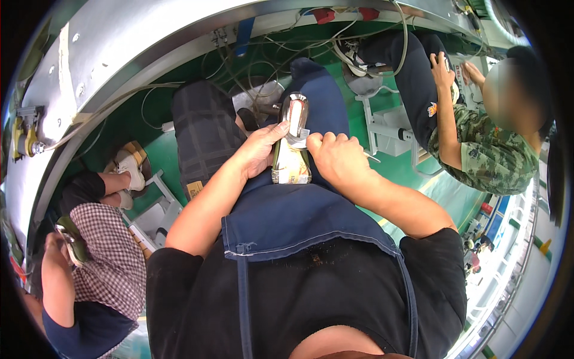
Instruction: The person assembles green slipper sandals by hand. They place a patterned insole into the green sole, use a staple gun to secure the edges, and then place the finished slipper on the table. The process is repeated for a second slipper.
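Observation:
A shoe (291, 163) with a shiny, dark metallic-looking end stands lengthwise over my lap. My left hand (262, 146) grips it from the left side, thumb along its edge. Closed in a fist, my right hand (338, 157) is at the shoe's right side, around a thin tool (373, 158) whose pale end sticks out behind the hand. A flat greyish piece (297, 140) lies across the shoe's middle near my right knuckles; whether it belongs to the tool I cannot tell.
A metal-topped bench (143, 36) curves across the front, with loose cables (263, 63) beneath it. One seated person (101, 251) at the left holds a green shoe (73, 240). Another person in camouflage (484, 152) sits at the right, beside a white stool frame (388, 128).

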`<action>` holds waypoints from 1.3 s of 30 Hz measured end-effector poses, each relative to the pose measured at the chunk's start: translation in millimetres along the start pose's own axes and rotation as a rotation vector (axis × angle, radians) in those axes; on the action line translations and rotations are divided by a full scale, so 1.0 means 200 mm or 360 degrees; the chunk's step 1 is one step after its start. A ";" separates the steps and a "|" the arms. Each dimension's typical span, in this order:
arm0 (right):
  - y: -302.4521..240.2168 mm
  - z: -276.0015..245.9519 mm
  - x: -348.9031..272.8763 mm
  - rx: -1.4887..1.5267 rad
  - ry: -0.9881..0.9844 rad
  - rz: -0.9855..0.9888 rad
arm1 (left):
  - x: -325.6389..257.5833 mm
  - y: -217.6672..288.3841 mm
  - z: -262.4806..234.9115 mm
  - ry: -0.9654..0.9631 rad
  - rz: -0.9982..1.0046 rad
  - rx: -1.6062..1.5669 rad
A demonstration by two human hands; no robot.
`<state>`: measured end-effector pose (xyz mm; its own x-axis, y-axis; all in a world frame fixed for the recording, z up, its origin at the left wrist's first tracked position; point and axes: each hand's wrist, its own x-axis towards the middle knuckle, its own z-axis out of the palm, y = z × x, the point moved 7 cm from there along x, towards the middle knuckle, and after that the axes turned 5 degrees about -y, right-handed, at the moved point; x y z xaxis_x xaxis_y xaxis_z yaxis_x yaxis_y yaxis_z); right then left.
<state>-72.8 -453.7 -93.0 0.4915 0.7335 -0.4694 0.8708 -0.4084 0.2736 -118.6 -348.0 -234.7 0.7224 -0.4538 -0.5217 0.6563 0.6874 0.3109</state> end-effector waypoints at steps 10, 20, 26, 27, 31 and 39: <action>0.05 0.00 0.00 0.0183 0.0030 -0.0014 | 0.03 0.02 -0.03 0.0075 -0.0230 0.0222; 1.01 -0.56 0.34 0.1056 0.0470 0.0246 | -0.01 0.04 0.02 0.0365 0.0075 0.0647; 1.56 -0.69 0.89 0.0573 0.0951 0.0437 | -0.05 0.08 0.07 0.0456 0.0164 0.0950; 1.61 -0.63 1.00 0.0330 0.1001 0.0369 | -0.05 0.09 0.07 0.0460 0.0167 0.1018; 1.46 -0.68 1.09 0.0668 0.0973 0.0518 | -0.06 0.08 0.03 0.0466 0.0174 0.1028; 1.18 -0.72 0.62 0.1607 0.0432 0.0391 | -0.03 0.07 -0.01 0.0413 0.0219 0.1014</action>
<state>191.8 -381.4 33.6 0.7441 0.6156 -0.2596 0.4140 -0.7299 -0.5439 -115.3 -334.4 -228.8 0.7851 -0.1820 -0.5921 0.6194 0.2266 0.7516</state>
